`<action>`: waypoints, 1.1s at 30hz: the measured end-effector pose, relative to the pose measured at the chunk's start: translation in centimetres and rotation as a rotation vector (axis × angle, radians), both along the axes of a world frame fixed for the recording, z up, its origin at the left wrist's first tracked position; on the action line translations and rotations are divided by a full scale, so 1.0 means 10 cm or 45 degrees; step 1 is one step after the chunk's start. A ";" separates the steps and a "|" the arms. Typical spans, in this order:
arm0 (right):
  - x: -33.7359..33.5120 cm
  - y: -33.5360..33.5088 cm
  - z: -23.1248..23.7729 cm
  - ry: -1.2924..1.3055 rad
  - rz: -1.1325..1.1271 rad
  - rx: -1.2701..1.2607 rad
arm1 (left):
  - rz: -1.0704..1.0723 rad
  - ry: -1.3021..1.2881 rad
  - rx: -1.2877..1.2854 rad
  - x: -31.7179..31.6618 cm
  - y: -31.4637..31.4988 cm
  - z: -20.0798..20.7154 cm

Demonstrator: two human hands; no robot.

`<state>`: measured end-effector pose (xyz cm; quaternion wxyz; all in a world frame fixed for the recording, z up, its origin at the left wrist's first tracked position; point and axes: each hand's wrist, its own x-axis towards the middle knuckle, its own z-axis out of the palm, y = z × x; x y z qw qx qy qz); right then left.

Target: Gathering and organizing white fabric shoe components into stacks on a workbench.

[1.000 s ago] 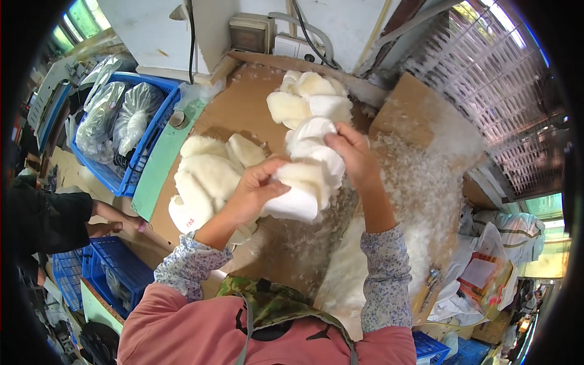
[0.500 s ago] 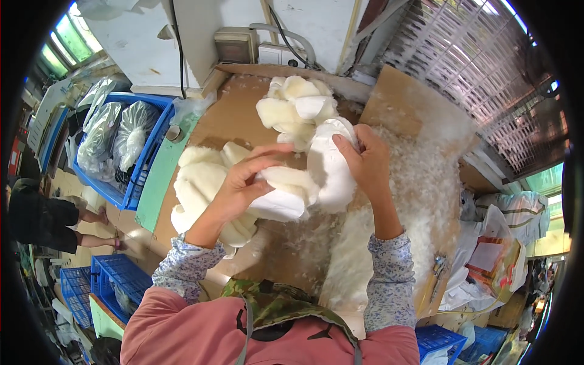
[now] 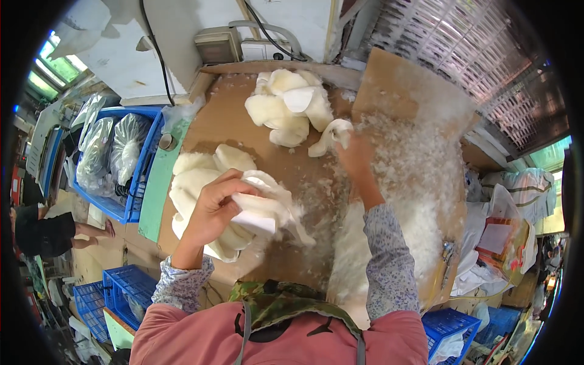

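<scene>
My left hand [image 3: 212, 210] is closed on a cream plush piece [image 3: 266, 220] with a smooth white backing; a thin strip of it hangs down on the right. Directly under that hand lies a heap of cream plush pieces [image 3: 191, 167]. My right hand [image 3: 354, 152], somewhat blurred, grips a smaller curled plush piece [image 3: 331, 137] to the right of the far pile. The far pile of plush pieces [image 3: 283, 109] rests on the brown cardboard [image 3: 222, 115], and one white backing faces up there.
Loose white fluff [image 3: 398, 201] covers the cardboard on the right. A blue crate [image 3: 159, 125] with clear bags stands at the left. A wall socket [image 3: 258, 50] is at the back, a metal grille [image 3: 450, 55] at the far right. Another person's legs [image 3: 91, 234] show at the left.
My hands have moved apart: the right went away to the right with a curled plush piece, while the left drew slightly back toward me, still holding its piece. The view has shifted slightly.
</scene>
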<state>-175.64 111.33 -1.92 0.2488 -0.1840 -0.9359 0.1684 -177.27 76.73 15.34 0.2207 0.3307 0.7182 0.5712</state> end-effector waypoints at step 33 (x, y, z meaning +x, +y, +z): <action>-1.49 -0.25 0.16 -0.136 0.831 0.845 | -0.268 0.136 0.467 0.11 -0.03 -0.31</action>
